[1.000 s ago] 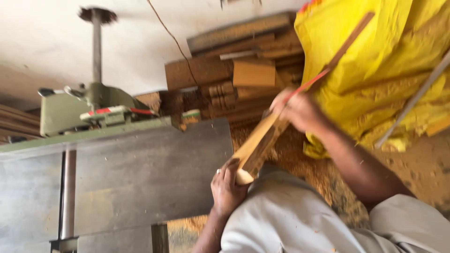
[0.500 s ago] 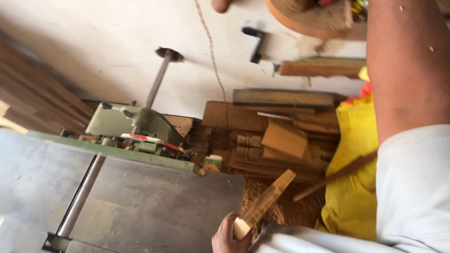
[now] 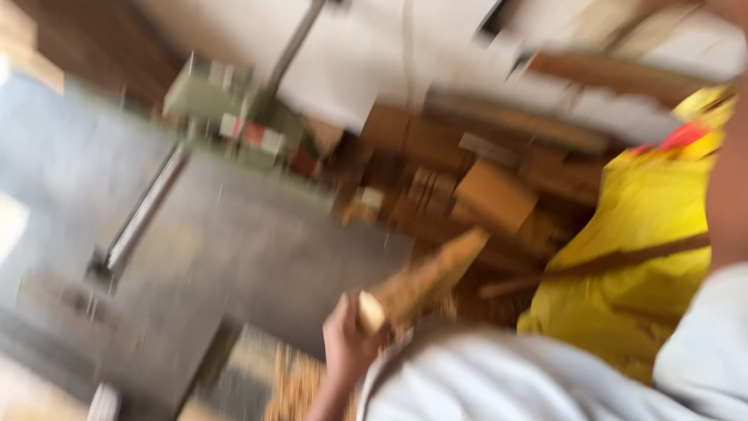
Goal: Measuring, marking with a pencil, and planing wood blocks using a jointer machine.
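The picture is heavily blurred. My left hand is low in the middle, closed around the near end of a short pale wooden piece that slants up to the right. My right forearm runs down the right edge with its pale sleeve below; the right hand itself is out of the picture. A thin wooden stick lies across a yellow sack to the right of the wooden piece.
A grey metal machine table fills the left, with a metal rod and a green machine part behind it. Stacked wood offcuts lie against the wall. Sawdust covers the floor below.
The view has swung and blurred. My right hand, on the wooden piece a second ago, has lifted off and gone out of the picture; the left hand still holds the piece.
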